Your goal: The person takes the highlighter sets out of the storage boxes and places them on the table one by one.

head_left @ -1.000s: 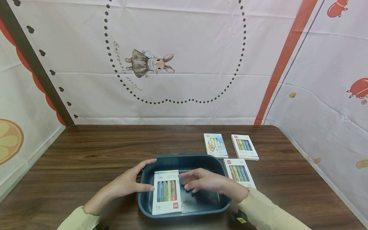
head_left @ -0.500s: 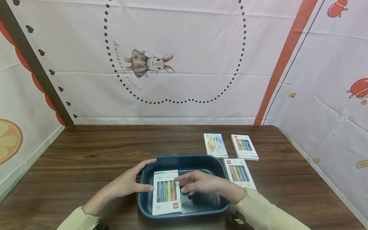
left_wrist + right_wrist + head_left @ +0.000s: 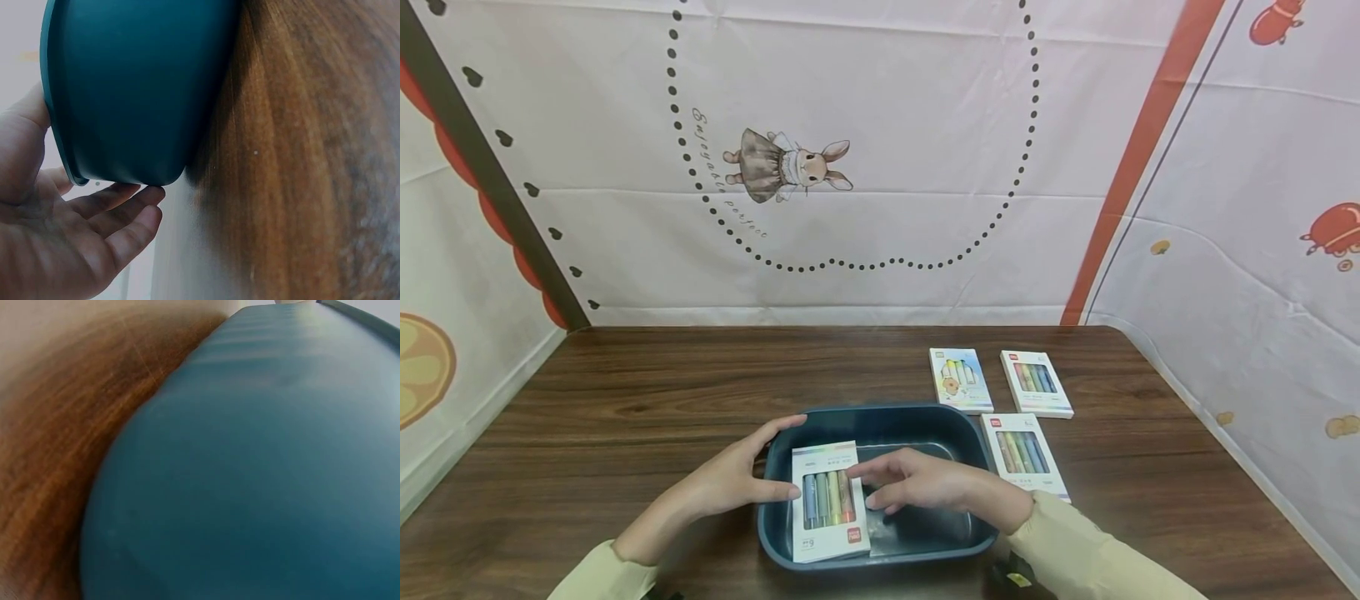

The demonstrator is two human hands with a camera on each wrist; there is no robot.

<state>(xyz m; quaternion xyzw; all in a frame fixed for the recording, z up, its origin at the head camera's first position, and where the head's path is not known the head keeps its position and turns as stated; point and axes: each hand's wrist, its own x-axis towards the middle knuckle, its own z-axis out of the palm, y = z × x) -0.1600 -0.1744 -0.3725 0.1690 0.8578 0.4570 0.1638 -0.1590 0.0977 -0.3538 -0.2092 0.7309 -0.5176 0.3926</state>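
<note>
A deep teal plastic basin (image 3: 917, 408) sits near the front of the table. In its left half lies a white box of crayons (image 3: 825, 546), its window showing blue, green, yellow and red sticks. My left hand (image 3: 730, 479) holds the basin's left end, thumb over the rim and the other fingers outside the wall, as the left wrist view shows. The thumb tip comes right at the box's left edge. Reaching into the basin, my right hand (image 3: 925, 482) rests its index fingertip on the box's right side, the thumb beside it. In the right wrist view the basin's outer wall (image 3: 250, 475) hides that hand.
Three more white boxes lie on the brown table (image 3: 685, 375) to the right: one with a cartoon picture (image 3: 958, 400), one at the far right (image 3: 1045, 404), and a nearer one (image 3: 1037, 479) close against the basin and partly behind my sleeve. Printed cloth (image 3: 925, 208) stands around the table.
My right hand has moved left inside the basin, from beside the box onto its right edge. The box has shifted slightly left and tilted a little. My left hand stays at the rim.
</note>
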